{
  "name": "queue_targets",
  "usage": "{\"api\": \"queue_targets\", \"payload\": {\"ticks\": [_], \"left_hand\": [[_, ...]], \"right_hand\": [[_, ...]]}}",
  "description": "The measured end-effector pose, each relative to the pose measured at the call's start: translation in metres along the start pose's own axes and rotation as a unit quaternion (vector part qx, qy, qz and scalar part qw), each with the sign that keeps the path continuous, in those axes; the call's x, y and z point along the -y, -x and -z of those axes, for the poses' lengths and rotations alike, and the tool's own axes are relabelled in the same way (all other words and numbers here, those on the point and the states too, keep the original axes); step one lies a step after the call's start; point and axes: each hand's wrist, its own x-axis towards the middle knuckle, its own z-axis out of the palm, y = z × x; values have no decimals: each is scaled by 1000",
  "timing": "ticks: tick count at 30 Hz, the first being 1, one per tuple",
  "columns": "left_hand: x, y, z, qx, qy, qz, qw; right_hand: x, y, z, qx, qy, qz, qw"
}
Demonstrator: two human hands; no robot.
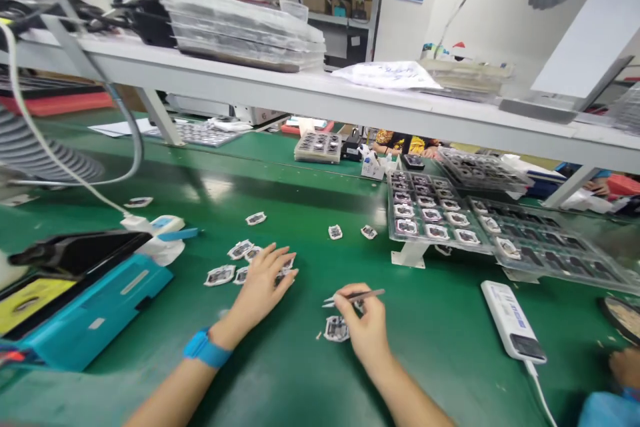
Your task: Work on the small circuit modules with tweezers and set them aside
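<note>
My right hand [367,323] pinches a pair of tweezers [373,293], their tips pointing left over the green bench. Just below the tips lies a small white-framed electronic part [336,329], partly beside my right fingers; another bit of a part shows behind those fingers. My left hand [263,287], with a blue wristband [207,348], reaches over a loose cluster of similar white-framed parts [220,275]. Its fingers are apart and stretched out, covering some of them. Whether the left fingertips press on a part is hidden.
Clear trays [437,233] of similar parts stand raised at the right, near a white handheld device [513,320] with a cable. A teal box [115,310] sits at left. A white shelf [280,97] spans above the bench. Another person's hand [625,367] shows at the right edge.
</note>
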Motion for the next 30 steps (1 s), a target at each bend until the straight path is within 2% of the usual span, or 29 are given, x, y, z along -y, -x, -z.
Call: {"api": "queue_targets", "payload": {"ticks": [4,7,9,11,15,21,24,27,30], "left_hand": [[-19,-71,-27,69,29,-35,997],[-22,-122,-43,123,36,-42,991],[-20,-143,-48,158,40,-39,986],[-18,-152,-48,185,46,-30,981],[-16,-150,-44,201,65,-12,977],[-19,-141,-43,171,126,-5,977],[-26,-127,-40,145,188,7,971],[-34,-100,-33,137,284,28,948],[-43,-68,-21,179,400,51,897]], "right_hand": [[-8,1,-2,2,7,21,1000],[-21,-7,5,-37,20,32,999],[-32,-17,13,-61,40,17,997],[-41,-28,21,-113,31,-35,993],[-51,-41,31,-179,-24,-111,977],[-48,-33,22,-172,-64,-134,974],[-45,-28,17,-178,-73,-134,972],[-44,-26,15,-154,-73,-131,977],[-45,-26,16,-162,-76,-127,976]]}}
